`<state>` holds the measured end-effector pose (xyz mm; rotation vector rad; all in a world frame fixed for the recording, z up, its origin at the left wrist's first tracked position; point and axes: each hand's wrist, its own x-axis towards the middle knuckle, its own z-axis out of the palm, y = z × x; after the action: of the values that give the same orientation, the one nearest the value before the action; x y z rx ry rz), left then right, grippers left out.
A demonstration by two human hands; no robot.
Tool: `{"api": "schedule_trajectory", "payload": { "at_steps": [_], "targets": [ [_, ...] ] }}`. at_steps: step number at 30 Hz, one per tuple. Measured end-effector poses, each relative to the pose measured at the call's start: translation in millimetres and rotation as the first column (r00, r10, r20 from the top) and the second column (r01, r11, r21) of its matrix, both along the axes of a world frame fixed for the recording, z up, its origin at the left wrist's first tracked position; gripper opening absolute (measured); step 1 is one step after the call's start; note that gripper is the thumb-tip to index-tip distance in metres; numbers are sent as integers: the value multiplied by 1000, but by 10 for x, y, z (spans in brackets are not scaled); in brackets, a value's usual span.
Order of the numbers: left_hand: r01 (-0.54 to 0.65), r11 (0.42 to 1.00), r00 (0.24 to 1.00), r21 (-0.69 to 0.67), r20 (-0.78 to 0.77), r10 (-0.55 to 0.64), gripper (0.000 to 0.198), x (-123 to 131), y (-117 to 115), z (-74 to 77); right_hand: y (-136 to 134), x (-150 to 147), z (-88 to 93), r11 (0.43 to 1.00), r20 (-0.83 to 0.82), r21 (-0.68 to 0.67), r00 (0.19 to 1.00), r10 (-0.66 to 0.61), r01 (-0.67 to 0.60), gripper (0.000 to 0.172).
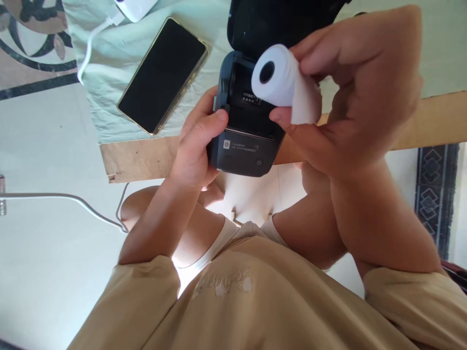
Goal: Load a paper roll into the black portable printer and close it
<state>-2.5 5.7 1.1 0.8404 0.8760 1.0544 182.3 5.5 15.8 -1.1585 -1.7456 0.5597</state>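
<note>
A black portable label printer [242, 153] is gripped along its left side by my left hand [199, 141], the thumb resting on its top edge. Its lid [277, 24] is swung up, and the dark paper compartment shows a small printed label. My right hand [357, 92] pinches a white paper roll [277, 78] with a dark core over the right part of that compartment. A short tail of paper hangs from the roll between thumb and fingers. I cannot tell whether the roll touches the printer.
A smartphone [164, 75] in a clear case lies on the pale green tablecloth [215, 29] to the left. Behind it, a white device [136, 7] has a white cable [89, 51] plugged in. The wooden table edge [142, 158] runs below the printer, above my knees.
</note>
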Motion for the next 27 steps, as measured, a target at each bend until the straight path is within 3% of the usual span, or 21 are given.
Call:
{"api": "schedule_trajectory", "payload": {
  "at_steps": [3,5,10,14,20,27],
  "targets": [
    [-21,999,1000,47,-15,21,36,13,-1,-32,57,-45,17,971,96,235,995,31,-53,19],
    [-7,998,1000,57,-23,8,34,10,-5,-30,60,-62,50,958,124,280,992,27,-61,18],
    [67,994,998,82,-8,-66,30,-25,-8,21,7,-90,110,984,280,166,960,22,-71,21],
    [90,994,996,56,-26,-88,27,-34,-10,69,1,-108,109,990,285,124,958,36,-74,25],
    [65,997,998,50,9,-65,31,-34,-3,29,-4,-157,101,982,195,189,981,-9,-29,17],
    [28,999,999,35,43,-29,27,5,-15,14,-14,-158,103,980,219,201,975,-46,1,14]
  ]
}}
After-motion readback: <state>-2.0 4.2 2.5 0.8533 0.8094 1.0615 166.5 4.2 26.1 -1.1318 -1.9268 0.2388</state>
